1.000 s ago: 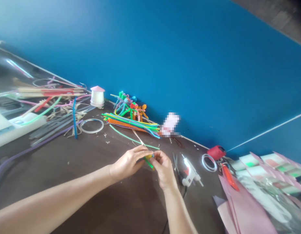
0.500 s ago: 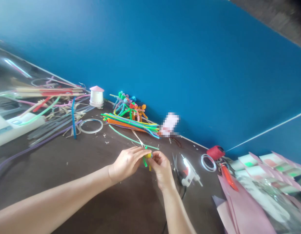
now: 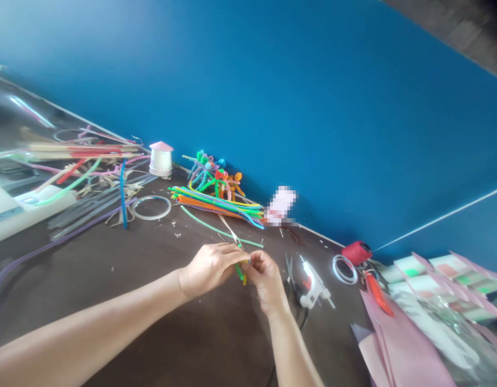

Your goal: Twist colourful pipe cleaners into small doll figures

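My left hand (image 3: 210,267) and my right hand (image 3: 265,279) meet over the dark table (image 3: 159,301). Both pinch one small bundle of green and yellow pipe cleaner (image 3: 242,273) between their fingertips. Its short ends stick out below the fingers. Just behind the hands a long green pipe cleaner (image 3: 216,230) lies flat. Farther back sits a pile of coloured pipe cleaners (image 3: 216,204) and several twisted pipe-cleaner figures (image 3: 214,174) against the blue wall.
Scissors (image 3: 290,269) and a white glue gun (image 3: 315,285) lie right of my right hand. Tape rings (image 3: 151,207) (image 3: 345,269), a red thread spool (image 3: 356,251), a small white cup (image 3: 160,159), pink paper sheets (image 3: 397,344) and sticks at far left (image 3: 79,153).
The hands stay together on the bundle; the fingers have turned it, so less of the yellow and green shows between them now. The view has shifted only slightly.
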`<action>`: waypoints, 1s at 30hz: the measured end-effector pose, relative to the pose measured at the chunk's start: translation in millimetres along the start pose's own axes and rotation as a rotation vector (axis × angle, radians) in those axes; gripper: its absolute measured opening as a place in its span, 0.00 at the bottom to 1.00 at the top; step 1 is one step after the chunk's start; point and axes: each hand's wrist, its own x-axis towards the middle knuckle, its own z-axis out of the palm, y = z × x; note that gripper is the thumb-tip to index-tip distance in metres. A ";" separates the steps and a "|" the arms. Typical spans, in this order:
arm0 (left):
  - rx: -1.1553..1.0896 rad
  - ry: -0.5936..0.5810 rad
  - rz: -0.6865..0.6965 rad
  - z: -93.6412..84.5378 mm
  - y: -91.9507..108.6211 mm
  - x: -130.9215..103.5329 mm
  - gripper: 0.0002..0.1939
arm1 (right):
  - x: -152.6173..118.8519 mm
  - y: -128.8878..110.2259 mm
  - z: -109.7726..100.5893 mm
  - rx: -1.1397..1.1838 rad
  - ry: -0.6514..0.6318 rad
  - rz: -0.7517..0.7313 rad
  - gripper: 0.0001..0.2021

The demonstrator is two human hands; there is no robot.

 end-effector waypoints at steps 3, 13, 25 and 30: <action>-0.008 -0.005 -0.039 1.2 -1.6 -0.5 0.17 | -0.2 -1.5 1.1 -0.021 0.016 0.000 0.14; -0.294 0.115 -0.265 6.2 -2.1 3.2 0.15 | 0.6 1.5 -2.3 -0.109 0.035 -0.069 0.12; -0.784 0.054 -0.618 10.1 -3.2 10.8 0.15 | -1.0 -0.5 -7.3 -0.379 0.104 -0.219 0.08; -1.121 -0.016 -0.661 10.2 -4.7 11.2 0.15 | -3.1 -7.6 -7.3 -0.526 0.120 -0.303 0.07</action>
